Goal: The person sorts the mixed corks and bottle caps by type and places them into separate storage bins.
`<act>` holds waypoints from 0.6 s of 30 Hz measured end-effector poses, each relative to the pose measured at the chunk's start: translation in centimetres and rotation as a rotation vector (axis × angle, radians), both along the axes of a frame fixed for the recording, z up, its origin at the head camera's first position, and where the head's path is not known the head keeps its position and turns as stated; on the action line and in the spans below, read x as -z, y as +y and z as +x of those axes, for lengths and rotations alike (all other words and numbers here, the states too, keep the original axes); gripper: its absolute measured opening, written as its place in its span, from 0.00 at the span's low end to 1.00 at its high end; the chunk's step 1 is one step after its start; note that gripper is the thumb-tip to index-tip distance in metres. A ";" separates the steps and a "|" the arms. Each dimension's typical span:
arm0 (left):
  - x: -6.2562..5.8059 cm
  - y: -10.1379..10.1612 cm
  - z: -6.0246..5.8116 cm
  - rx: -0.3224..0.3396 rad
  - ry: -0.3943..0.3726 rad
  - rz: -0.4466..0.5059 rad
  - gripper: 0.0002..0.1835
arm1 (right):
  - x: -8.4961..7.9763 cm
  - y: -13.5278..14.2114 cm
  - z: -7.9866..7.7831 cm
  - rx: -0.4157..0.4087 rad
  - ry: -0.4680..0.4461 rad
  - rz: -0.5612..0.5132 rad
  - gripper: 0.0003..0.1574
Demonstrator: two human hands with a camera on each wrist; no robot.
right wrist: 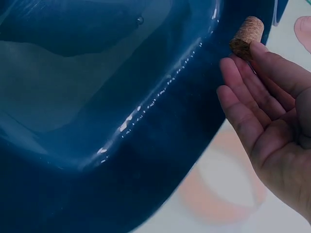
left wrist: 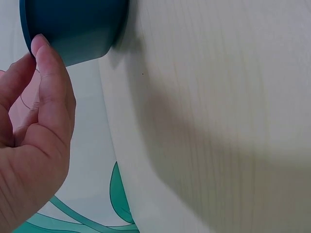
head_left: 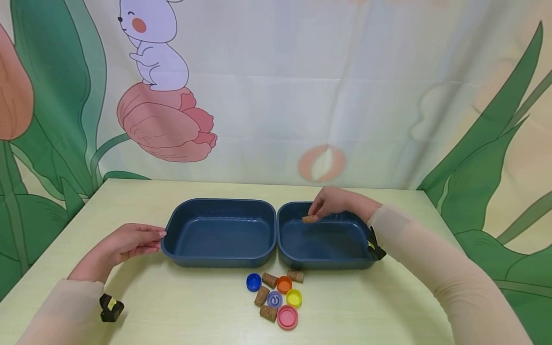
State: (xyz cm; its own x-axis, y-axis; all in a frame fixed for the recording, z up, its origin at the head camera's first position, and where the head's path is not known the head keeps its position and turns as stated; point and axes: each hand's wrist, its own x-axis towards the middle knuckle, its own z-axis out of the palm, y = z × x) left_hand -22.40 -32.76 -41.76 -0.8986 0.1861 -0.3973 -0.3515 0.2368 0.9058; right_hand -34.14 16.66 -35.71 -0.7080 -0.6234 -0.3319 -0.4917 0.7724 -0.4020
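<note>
My right hand (head_left: 331,203) pinches a cork (right wrist: 247,38) between thumb and fingertips, over the far left part of the right dark blue basin (head_left: 327,263). Shiny reflections and small bubbles, as of water, show inside that basin in the right wrist view. At the left end of the other dark blue basin (head_left: 215,262), my left hand (head_left: 131,240) grips the rim with thumb and fingers. In front of the basins lie several corks (head_left: 269,313) in a loose group with plastic caps: blue (head_left: 253,282), orange (head_left: 284,284), purple (head_left: 274,300), yellow (head_left: 294,298) and pink-red (head_left: 287,317).
Both basins stand side by side on a pale wooden table (head_left: 189,306), their ends nearly meeting. Behind the table hangs a printed cloth (head_left: 267,105) with a rabbit, flowers and leaves.
</note>
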 end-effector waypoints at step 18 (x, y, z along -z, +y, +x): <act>0.0 0.1 0.1 0.001 -0.001 0.001 0.20 | 1.6 -1.3 -0.3 0.001 -0.068 0.003 0.15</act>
State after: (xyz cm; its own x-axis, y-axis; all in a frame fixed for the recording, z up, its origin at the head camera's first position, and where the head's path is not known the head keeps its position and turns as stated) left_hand -22.31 -32.71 -41.79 -0.8981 0.1870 -0.3979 -0.3520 0.2364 0.9056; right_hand -34.48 15.38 -37.26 -0.6845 -0.6213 -0.3814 -0.4622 0.7744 -0.4321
